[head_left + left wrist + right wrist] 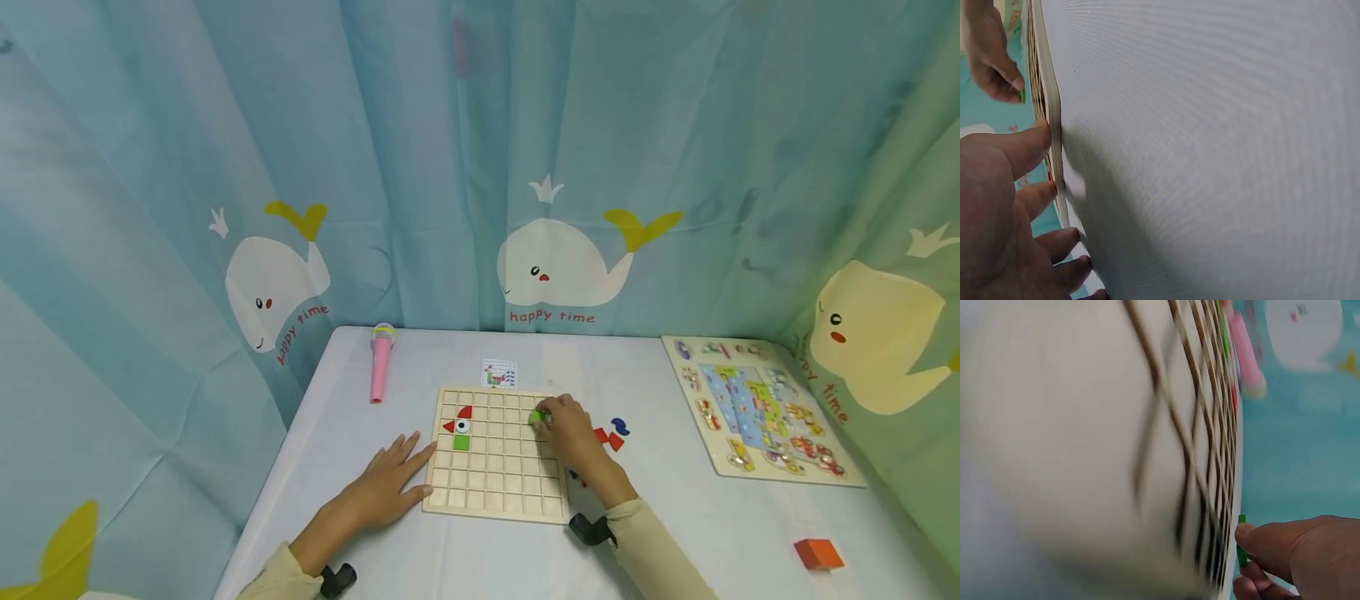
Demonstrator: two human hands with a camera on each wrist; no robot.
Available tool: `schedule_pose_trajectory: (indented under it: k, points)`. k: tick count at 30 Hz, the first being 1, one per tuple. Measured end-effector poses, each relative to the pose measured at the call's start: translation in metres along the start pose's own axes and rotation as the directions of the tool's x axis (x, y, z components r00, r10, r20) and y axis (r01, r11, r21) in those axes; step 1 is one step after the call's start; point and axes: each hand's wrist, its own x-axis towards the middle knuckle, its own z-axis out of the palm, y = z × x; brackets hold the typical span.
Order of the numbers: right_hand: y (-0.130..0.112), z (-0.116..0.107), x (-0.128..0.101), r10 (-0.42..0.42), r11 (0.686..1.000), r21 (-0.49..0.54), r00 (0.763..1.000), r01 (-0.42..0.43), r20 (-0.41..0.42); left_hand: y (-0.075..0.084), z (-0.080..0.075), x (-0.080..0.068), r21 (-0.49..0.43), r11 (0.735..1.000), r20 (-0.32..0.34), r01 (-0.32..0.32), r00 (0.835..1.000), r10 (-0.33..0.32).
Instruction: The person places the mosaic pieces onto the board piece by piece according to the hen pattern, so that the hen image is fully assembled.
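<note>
A wooden grid board (498, 479) lies on the table. Near its upper left sit a red curved piece (466, 412), a red triangle (448, 427), a white eye piece (462, 427) and a green square (461, 443). My left hand (384, 487) has its fingers spread, with thumb and fingertips against the board's left edge. Over the board's upper right, my right hand (573, 437) pinches a small green piece (1242, 544) between thumb and fingers. That piece is seen edge-on in the right wrist view, and its full outline is partly hidden by the fingers.
Behind the board lies a small picture card (498, 374). Red pieces (617, 442) and blue pieces (619, 426) are scattered right of it, some behind the right forearm. A pink toy microphone (380, 367), a picture puzzle board (765, 417) and an orange block (818, 553) stand farther out.
</note>
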Motion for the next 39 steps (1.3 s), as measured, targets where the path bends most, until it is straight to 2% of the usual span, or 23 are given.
schedule_pose_trajectory:
  k: [8,12,16,25,31,39]
  points:
    - [-0.059,0.029,-0.017,-0.161,0.987,0.022,0.986,0.16,0.044,0.001,-0.001,0.0,0.008,1.0,0.002,0.01,1.0,-0.01]
    - [-0.075,0.041,-0.023,-0.229,0.973,0.019,0.972,0.229,0.059,0.001,-0.002,0.0,0.018,1.0,0.005,0.01,1.0,-0.01]
    - [-0.084,0.052,-0.024,-0.289,0.957,-0.015,0.956,0.29,0.039,0.002,-0.003,0.001,0.02,1.0,0.003,0.006,1.0,-0.006]
    - [-0.094,0.062,-0.026,-0.299,0.954,0.014,0.952,0.299,0.063,0.001,-0.001,-0.001,0.017,1.0,-0.009,-0.017,1.0,0.018]
    - [-0.097,0.063,-0.027,-0.327,0.945,0.02,0.944,0.327,0.042,0.002,-0.002,-0.001,0.012,1.0,-0.009,-0.016,1.0,0.016]
    - [-0.097,0.063,-0.027,-0.306,0.952,0.018,0.949,0.305,0.076,0.002,-0.002,-0.001,0.005,1.0,-0.013,-0.018,1.0,0.018]
